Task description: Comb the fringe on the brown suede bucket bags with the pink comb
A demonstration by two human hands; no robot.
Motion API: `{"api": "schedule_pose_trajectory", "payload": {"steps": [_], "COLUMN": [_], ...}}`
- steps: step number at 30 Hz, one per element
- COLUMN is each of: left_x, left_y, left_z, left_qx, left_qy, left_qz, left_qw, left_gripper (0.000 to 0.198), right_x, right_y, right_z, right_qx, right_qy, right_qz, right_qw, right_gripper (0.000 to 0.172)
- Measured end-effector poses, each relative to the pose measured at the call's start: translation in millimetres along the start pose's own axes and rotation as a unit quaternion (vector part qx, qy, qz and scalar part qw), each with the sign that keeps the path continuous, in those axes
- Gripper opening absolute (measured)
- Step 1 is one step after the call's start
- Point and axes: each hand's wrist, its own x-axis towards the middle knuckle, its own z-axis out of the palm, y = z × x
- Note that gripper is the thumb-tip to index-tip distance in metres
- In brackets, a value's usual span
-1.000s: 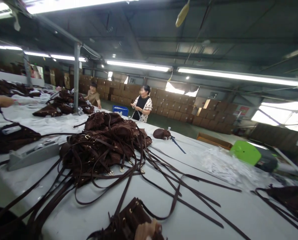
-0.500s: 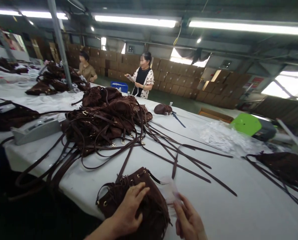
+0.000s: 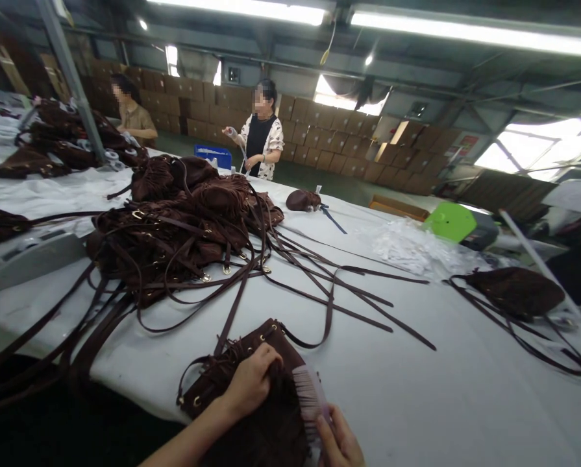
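Observation:
A dark brown fringed bag (image 3: pixel 251 428) with gold eyelets lies on the white table close to me. My left hand (image 3: pixel 252 381) is closed on the bag's fringe near its upper part, fingers curled in. In my right hand (image 3: pixel 337 440) is a pale lilac comb (image 3: pixel 311 397). Its teeth lie against the fringe along the bag's right side. The bag's long strap (image 3: pixel 319 331) loops out on the table beyond it. Just past the bag, a heap of similar brown bags (image 3: pixel 183 240) lies with tangled straps and gold buckles.
A grey tape dispenser (image 3: pixel 37 256) stands left of the heap. To the right are clear plastic bags (image 3: pixel 407 246), a green-and-grey machine (image 3: pixel 450 222) and another brown bag (image 3: pixel 517 292). Two people (image 3: pixel 265 133) work across the table, near a blue crate (image 3: pixel 213 155).
My left hand has gone from lying spread on the bag to gripping its fringe. The comb has come left against the fringe. The whole view has shifted to the right.

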Motion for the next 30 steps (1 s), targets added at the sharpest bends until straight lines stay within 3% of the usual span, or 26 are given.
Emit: {"api": "schedule_pose_trajectory", "payload": {"steps": [3, 8, 12, 17, 20, 22, 24, 27, 30], "left_x": [6.3, 13.3, 19.9, 21.7, 24.8, 30.1, 37.4, 47.5, 47.6], "left_y": [2.1, 9.3, 11.6, 20.2, 28.7, 32.8, 32.6, 20.1, -4.9], "left_z": [-22.5, -46.9, -56.7, -60.1, -57.1, -54.9, -54.8, -62.3, -79.4], "left_qx": [-0.187, -0.321, -0.295, -0.273, -0.269, -0.255, -0.218, -0.211, -0.279], "left_qy": [0.032, 0.046, 0.055, 0.053, 0.028, 0.014, 0.015, 0.067, 0.151], "left_qz": [-0.036, -0.103, -0.097, -0.107, -0.088, -0.070, -0.050, -0.075, -0.167], "left_qw": [0.981, 0.940, 0.949, 0.955, 0.959, 0.964, 0.974, 0.972, 0.934], "left_gripper": [0.026, 0.039, 0.033, 0.030, 0.027, 0.025, 0.023, 0.021, 0.029], "right_x": [0.8, 26.6, 46.8, 46.2, 38.7, 32.9, 26.7, 18.9, 15.0], "right_y": [-10.2, -42.6, -59.7, -74.6, -84.5, -86.9, -84.8, -77.7, -71.4], "right_z": [1.0, -4.6, -8.7, -6.9, 6.4, 20.8, 33.6, 37.9, 26.4], "right_qx": [0.074, 0.113, 0.003, -0.157, -0.207, -0.210, -0.197, -0.089, 0.088], "right_qy": [0.004, 0.010, -0.063, -0.044, -0.045, -0.083, -0.165, -0.279, -0.268], "right_qz": [0.005, 0.005, -0.015, -0.088, -0.168, -0.195, -0.155, -0.014, 0.079], "right_qw": [0.997, 0.994, 0.998, 0.983, 0.963, 0.954, 0.954, 0.956, 0.956], "right_gripper": [0.054, 0.060, 0.062, 0.058, 0.049, 0.043, 0.039, 0.044, 0.056]}}
